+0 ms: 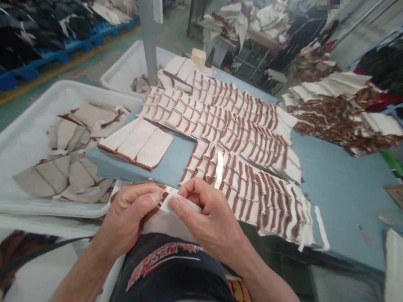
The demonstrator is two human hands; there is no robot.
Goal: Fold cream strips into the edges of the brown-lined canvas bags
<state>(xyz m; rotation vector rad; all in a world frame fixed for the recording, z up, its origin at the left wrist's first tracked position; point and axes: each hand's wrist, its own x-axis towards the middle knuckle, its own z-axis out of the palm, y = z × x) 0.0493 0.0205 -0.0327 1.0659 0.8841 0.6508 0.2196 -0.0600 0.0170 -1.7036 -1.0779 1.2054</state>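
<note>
Close to my body, a white fabric piece with brown edging (160, 224) is held between both hands. My left hand (137, 206) pinches its brown-edged corner with thumb and fingers. From the other side, my right hand (204, 205) grips the white part, its thumb pressed on top. The fingertips of the two hands nearly meet. Just beyond them lies a flat stack of white pieces with brown edges (136, 143). To the right spread overlapping rows of similar white and brown pieces (220, 118), with a loose white strip (219, 170) lying across the front row.
A blue-covered table (338, 180) carries the rows. White plastic tubs (21, 129) with fabric pieces stand at the left, and a grey post (148, 41) rises behind. Tall fabric piles (337, 112) sit at the right. Blue pallets (64, 47) hold dark bundles at the back left.
</note>
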